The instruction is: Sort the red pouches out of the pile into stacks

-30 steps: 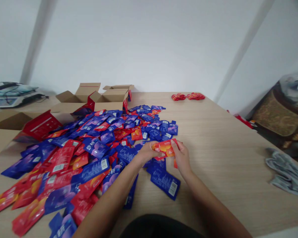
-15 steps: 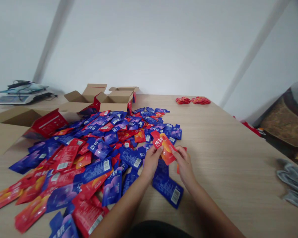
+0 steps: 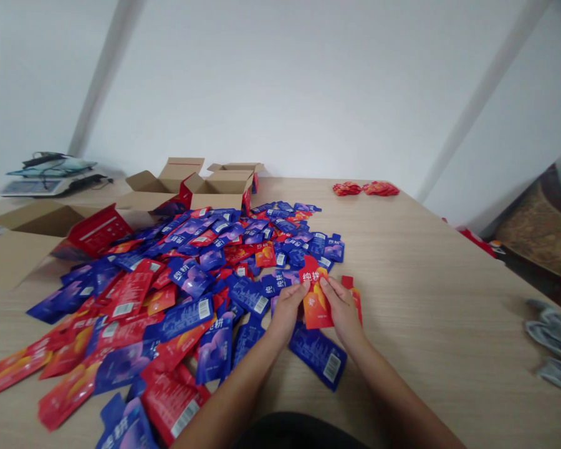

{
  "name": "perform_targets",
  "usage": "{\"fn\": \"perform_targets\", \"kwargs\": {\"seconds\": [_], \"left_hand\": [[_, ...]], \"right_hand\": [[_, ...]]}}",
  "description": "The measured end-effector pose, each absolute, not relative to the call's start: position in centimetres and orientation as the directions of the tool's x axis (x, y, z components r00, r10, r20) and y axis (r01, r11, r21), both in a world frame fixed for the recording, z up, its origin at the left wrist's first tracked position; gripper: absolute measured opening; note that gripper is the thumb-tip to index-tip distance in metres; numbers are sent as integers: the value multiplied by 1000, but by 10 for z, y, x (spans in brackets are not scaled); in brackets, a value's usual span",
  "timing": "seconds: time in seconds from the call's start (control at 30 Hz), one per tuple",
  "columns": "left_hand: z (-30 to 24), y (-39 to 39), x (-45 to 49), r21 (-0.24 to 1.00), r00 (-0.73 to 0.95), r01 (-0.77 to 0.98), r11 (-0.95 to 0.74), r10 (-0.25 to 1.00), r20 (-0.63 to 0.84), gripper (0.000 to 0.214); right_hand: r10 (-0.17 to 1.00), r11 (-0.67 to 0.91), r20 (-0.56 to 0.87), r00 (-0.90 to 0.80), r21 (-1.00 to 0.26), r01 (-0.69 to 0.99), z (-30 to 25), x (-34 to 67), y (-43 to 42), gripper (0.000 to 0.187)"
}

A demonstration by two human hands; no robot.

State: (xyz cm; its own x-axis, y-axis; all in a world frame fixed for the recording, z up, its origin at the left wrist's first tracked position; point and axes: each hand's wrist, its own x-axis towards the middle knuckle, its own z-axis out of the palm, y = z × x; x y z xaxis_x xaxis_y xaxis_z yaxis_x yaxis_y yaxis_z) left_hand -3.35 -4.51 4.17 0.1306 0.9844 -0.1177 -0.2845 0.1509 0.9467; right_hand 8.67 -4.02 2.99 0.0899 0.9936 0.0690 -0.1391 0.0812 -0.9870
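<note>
Between my two hands is a red-orange pouch (image 3: 316,305), held upright with its printed front toward me. My left hand (image 3: 287,308) pinches its left edge, thumb on the front. My right hand (image 3: 342,305) grips the right edge the same way. Behind my right hand another red pouch (image 3: 356,298) lies on the table, partly covered. A blue pouch (image 3: 318,354) with a barcode lies just below the hands. To the left spreads a large heap of blue and red pouches (image 3: 187,277).
Open cardboard boxes (image 3: 222,184) stand behind the heap, with another open box (image 3: 28,243) at the left. A scale (image 3: 37,185) with things on it sits at the far left. Two red bundles (image 3: 378,188) lie at the table's far edge. Grey gloves (image 3: 554,343) rest at the right.
The red-orange pouch has turned from tilted to upright and come slightly lower. My right hand has slid up along its edge. More of the red pouch behind my right hand shows now.
</note>
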Motion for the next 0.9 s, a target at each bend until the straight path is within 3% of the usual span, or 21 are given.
{"fn": "perform_targets", "kwargs": {"seconds": [0.1, 0.27, 0.4, 0.53, 0.67, 0.77, 0.9], "left_hand": [[46, -43, -34, 968, 85, -221, 117, 991, -101, 50], [50, -42, -37, 995, 163, -16, -103, 981, 105, 37], [38, -53, -29, 993, 173, 49, -109, 980, 99, 35], [30, -57, -21, 999, 101, -15, -40, 994, 41, 44], [40, -46, -27, 995, 53, 16, -103, 993, 102, 35], [47, -40, -35, 985, 72, 20, -173, 983, 171, 28], [43, -42, -38, 995, 38, -45, -88, 995, 89, 34]], "right_hand": [[992, 90, 83, 94, -993, -73, 33, 87, -43, 30], [983, 170, 168, 68, -985, -26, 32, 88, -43, 25], [980, 167, 162, 113, -985, -34, 31, 88, -42, 29], [954, 217, 249, 166, -958, 189, 31, 92, -44, 34], [945, 281, 323, 56, -886, 369, 29, 94, -47, 30], [946, 317, 323, -30, -898, 305, 30, 90, -48, 26], [938, 347, 335, -94, -919, 189, 36, 87, -49, 20]]}}
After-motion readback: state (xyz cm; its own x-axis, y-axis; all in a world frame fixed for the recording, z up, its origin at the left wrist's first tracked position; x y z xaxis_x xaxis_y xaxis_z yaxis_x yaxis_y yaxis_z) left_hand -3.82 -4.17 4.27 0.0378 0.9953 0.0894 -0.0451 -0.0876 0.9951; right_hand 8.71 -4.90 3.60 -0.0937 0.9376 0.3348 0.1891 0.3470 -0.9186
